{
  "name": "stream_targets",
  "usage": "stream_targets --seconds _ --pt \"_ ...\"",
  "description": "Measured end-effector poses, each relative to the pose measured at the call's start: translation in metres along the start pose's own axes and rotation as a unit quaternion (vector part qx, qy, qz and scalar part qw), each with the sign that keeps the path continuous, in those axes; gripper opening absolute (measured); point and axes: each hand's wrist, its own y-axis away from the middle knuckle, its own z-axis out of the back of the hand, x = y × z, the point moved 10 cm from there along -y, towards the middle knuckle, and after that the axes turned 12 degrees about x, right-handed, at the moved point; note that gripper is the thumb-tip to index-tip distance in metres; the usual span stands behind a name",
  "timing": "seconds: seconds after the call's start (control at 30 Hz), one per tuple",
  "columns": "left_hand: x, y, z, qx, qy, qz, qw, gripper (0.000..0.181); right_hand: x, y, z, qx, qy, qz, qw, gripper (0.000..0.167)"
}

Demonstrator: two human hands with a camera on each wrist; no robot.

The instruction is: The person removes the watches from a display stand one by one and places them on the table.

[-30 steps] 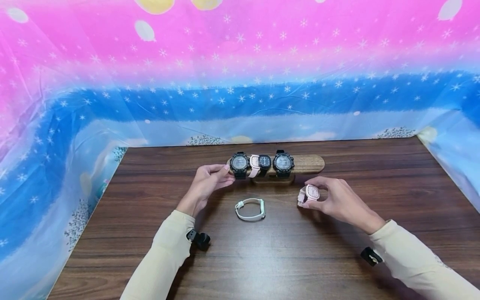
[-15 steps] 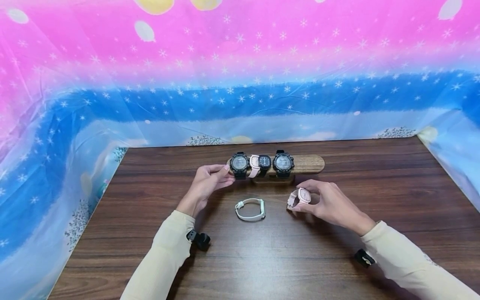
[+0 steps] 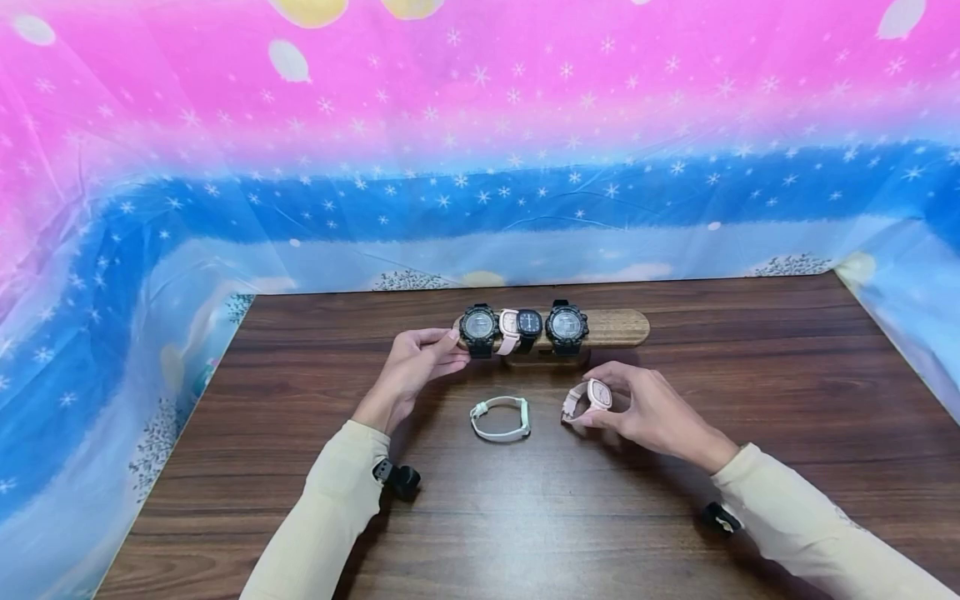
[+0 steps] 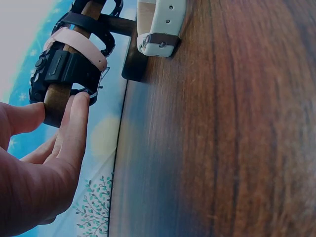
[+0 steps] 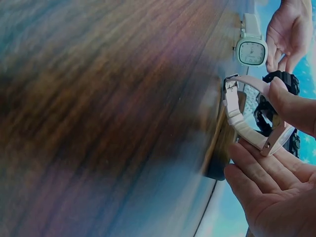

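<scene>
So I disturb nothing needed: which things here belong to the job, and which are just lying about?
In the job, apparently:
Pale pink square-faced watch, in the right grip
Brown wooden bar stand, in the left grip
On it: two round black watches, square black watch, pink-strapped watch

Lying about:
Pale green square-faced watch, untouched, perhaps waiting

Desk [image 3: 465, 517]: smooth wood grain, glossy sheen at lower centre of the frame. Stand [image 3: 618, 327]: grained wood, matt. Held pink watch [image 3: 598, 393]: smooth strap [image 5: 249, 135], shiny metal buckle [image 5: 231, 85]. White watch [image 3: 525, 417]: smooth band [image 4: 167, 17], metal clasp [image 4: 164, 40]. Round black watches [image 3: 480, 329]: plastic-looking. Backdrop [image 3: 480, 196]: creased cloth. Sleeves [image 3: 337, 475]: matt cloth.
</scene>
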Motion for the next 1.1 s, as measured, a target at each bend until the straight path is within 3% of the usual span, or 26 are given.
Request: stream_targets --seconds 0.7,1.1 --pt "0.0 0.0 -0.001 0.002 0.001 -0.001 1.0 0.037 0.001 -0.003 -0.013 0.023 -0.011 0.001 0.9997 0.046" --pt "0.001 -0.001 -0.001 0.003 0.0 -0.001 1.0 0.037 0.006 -0.009 -0.019 0.025 0.045 0.015 0.9986 0.044"
